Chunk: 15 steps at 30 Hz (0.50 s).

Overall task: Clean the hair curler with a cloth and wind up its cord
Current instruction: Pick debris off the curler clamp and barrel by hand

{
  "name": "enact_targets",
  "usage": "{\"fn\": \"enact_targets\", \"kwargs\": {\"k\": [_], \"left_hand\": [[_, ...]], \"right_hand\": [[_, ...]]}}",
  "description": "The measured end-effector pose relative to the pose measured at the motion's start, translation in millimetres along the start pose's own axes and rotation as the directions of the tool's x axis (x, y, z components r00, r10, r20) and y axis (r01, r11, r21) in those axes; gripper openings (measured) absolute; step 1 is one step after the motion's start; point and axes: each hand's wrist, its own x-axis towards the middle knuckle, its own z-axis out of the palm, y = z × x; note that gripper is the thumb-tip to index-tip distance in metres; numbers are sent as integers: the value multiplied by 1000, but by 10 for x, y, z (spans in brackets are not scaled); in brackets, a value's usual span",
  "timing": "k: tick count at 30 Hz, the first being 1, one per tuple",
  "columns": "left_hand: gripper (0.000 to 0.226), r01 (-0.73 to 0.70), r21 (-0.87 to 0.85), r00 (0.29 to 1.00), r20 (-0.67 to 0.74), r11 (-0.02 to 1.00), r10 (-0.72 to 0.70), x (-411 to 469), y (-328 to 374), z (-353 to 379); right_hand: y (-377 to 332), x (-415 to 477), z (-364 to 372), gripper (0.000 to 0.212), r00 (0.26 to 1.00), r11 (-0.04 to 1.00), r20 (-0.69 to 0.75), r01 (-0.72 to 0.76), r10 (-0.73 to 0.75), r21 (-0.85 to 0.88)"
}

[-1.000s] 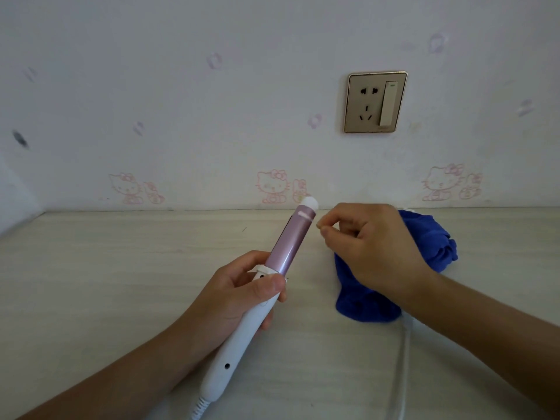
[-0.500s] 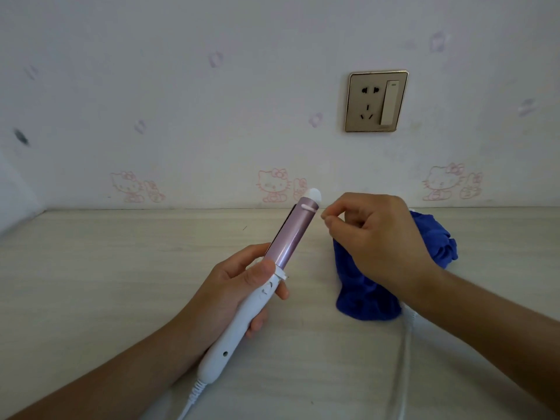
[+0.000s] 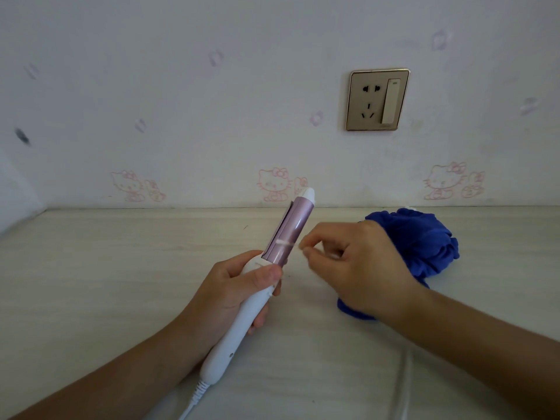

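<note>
My left hand (image 3: 239, 286) grips the white handle of the hair curler (image 3: 291, 228), thumb near the base of its pink barrel, which tilts up and away towards the wall. A thin pale strip crosses the lower barrel. My right hand (image 3: 354, 268) hovers just right of the barrel, thumb and forefinger pinched at the strip's end; whether they grip it is unclear. The crumpled blue cloth (image 3: 424, 241) lies on the table behind my right hand, untouched. The white cord (image 3: 194, 398) leaves the handle's end, and another stretch of cord (image 3: 403, 380) runs under my right forearm.
A pale wood-grain table (image 3: 106, 283) meets a wall with cartoon cat stickers. A gold-framed wall socket with a switch (image 3: 377, 100) sits above the cloth. A small white object (image 3: 409, 208) peeks out behind the cloth.
My right hand's pinched fingers have moved down from the barrel's tip to its lower part. My left hand has shifted the curler slightly left and more upright.
</note>
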Motion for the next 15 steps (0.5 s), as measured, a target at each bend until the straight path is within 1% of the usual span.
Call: {"fn": "enact_targets", "kwargs": {"k": [3,6,7,9,12,13,14,15], "left_hand": [[34,-6,28,1000,31,1000,5,-5,1,9],[34,-10,-18,998,69,1000,11,-9,-7,28],[35,-8,-23,997,72,1000,10,-9,-7,31],[34,-10,-11,998,57,1000,11,-5,-7,24],[36,-28,6,999,25,1000,27,-6,-14,4],[37,-34,4,999,23,999,34,-7,-17,0],[38,-35,-1,999,22,999,35,-6,-18,0],[38,-30,-6,999,20,1000,30,-7,-17,1]], "right_hand": [[116,146,-135,13,993,995,-70,-96,96,16],[162,207,-196,14,986,992,-109,-126,128,19],[155,192,-188,13,988,993,-103,-117,118,12],[99,95,-111,12,997,999,-59,-53,54,13],[-105,-116,64,14,994,997,71,76,-78,29],[-144,-149,93,17,990,996,101,92,-94,24],[-136,-140,93,18,991,996,97,87,-89,21],[-90,-98,72,15,996,998,63,61,-63,20]]}}
